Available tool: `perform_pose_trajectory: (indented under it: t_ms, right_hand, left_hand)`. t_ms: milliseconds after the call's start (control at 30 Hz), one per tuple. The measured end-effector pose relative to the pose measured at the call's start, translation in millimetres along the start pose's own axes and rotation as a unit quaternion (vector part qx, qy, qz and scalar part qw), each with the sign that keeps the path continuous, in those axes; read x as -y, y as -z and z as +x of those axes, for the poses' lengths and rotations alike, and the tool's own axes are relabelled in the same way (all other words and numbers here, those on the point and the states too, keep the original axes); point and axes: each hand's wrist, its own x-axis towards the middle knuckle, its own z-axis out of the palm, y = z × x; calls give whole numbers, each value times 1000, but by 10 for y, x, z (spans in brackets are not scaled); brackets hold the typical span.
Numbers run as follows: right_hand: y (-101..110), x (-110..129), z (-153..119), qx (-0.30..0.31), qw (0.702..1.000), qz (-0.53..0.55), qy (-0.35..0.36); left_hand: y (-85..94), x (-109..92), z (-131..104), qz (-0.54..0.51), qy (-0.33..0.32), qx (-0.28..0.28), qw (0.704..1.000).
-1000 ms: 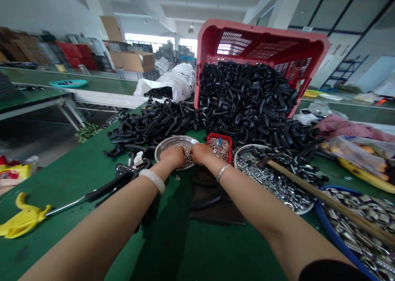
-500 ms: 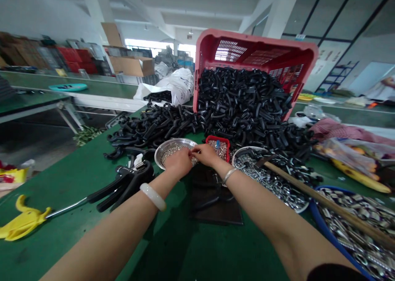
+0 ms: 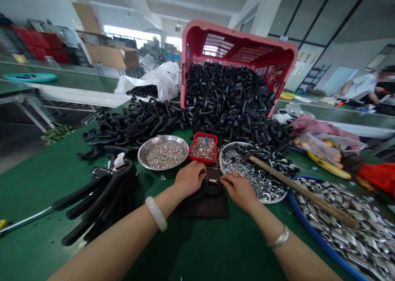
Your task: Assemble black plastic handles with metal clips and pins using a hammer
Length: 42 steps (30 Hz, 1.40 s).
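Observation:
Over a dark brown pad [image 3: 216, 211] on the green table, my left hand [image 3: 189, 178] is closed on a black curved handle [image 3: 210, 190]. A short metal coil spring [image 3: 212, 181] shows across the top of this handle, between my two hands. At the spring's right end, the fingertips of my right hand [image 3: 239, 189] are pinched together; whatever small thing they hold is too small to make out. Just beyond my hands stand a metal bowl [image 3: 145, 161] of tiny metal parts and a red basket [image 3: 202, 159] of small pins or screws.
A hammer [image 3: 277, 174] lies across a white bowl [image 3: 226, 166] of metal rings and a blue-rimmed basin [image 3: 298, 215] of springs. Behind, a tipped red crate [image 3: 239, 34] spills black handles. Assembled hand grips [image 3: 105, 190] lie at left. Another person [image 3: 358, 85] is far right.
My hands have come from over the metal bowl back to the pad and moved apart. My left hand now grips the black handle, with my right at the spring's end. The view has turned right.

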Motion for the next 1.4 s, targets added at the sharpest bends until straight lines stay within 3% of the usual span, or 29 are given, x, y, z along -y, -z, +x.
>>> perform_pose_trajectory:
  t_ms: [400,700,767,867,967,1100,1267,1400]
  right_hand:
    - [-78,53,20,-15,998,-59,0]
    - [-9,274,-1,25,959,-270,83]
    - [30,242,12,45,961,-257,93]
    - [88,138,49,51,982,-152,103]
    - [94,112,115,-31,994,32,101]
    - [25,274,209,-129,956,246,94]
    - [-3,427,226,-73,923,376,32]
    - [-35,452,191,-110,925,364,9]
  left_hand:
    - [-54,32,-27,-15,-7,-20,1000]
    - [-71,-4,-62,7,2,-33,999]
    - [-68,-4,-65,7,0,-40,999]
    - [-28,16,-38,-23,-14,-53,998]
    - [72,32,9,-111,-46,-30,992]
    - [243,31,10,-287,-52,61,955]
    - [324,61,-76,-498,84,179,844]
    - [263,55,-74,-577,134,187,784]
